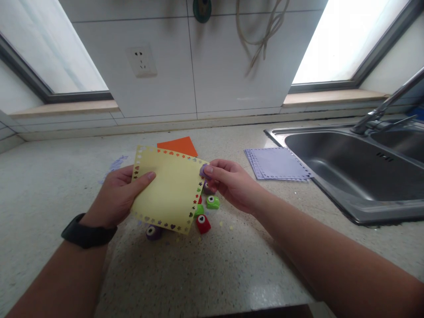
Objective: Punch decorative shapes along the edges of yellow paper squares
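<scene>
A yellow sheet of paper (167,190), with small shapes punched along its edges, is tilted above the counter. My left hand (122,192) grips its left edge, thumb on top. My right hand (230,179) is closed on a purple craft punch (204,171) at the sheet's upper right corner. Below the paper's right edge lie a green craft punch (213,202) and a red craft punch (202,224); others are partly hidden by the sheet and my fingers. Another purple craft punch (153,232) sits under the lower left edge.
An orange sheet (179,145) lies behind the yellow one. Lilac sheets (276,163) with punched borders are stacked on the right, touching the steel sink's rim (326,205). Lilac scraps (117,164) and tiny yellow cutouts (231,228) dot the counter (232,274).
</scene>
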{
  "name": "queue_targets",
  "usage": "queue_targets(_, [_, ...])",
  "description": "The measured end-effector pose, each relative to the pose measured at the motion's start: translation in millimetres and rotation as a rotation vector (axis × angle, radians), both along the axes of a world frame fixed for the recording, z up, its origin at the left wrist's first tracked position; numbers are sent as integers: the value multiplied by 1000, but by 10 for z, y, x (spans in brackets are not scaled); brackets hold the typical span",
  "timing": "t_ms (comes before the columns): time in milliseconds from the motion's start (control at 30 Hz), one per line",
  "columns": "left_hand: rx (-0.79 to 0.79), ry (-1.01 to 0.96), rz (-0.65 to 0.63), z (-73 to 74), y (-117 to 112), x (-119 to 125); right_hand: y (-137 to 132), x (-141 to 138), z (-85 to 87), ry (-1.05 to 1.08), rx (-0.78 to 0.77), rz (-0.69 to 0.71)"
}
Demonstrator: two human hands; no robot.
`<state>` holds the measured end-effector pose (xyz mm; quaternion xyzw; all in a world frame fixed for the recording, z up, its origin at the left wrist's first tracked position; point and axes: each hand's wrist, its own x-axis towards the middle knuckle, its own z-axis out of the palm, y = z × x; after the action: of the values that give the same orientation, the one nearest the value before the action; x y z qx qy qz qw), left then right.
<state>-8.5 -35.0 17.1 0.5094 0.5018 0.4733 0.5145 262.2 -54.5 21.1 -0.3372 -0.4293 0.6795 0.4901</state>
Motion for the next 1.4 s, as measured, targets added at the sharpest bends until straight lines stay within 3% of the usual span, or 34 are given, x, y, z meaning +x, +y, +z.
queue_targets(233, [-9,52,-17,62,-50,34,-36,1,35,-5,11,23])
queue_targets(1400, [57,101,5,43,-53,24,-24,16,-7,-52,77,31])
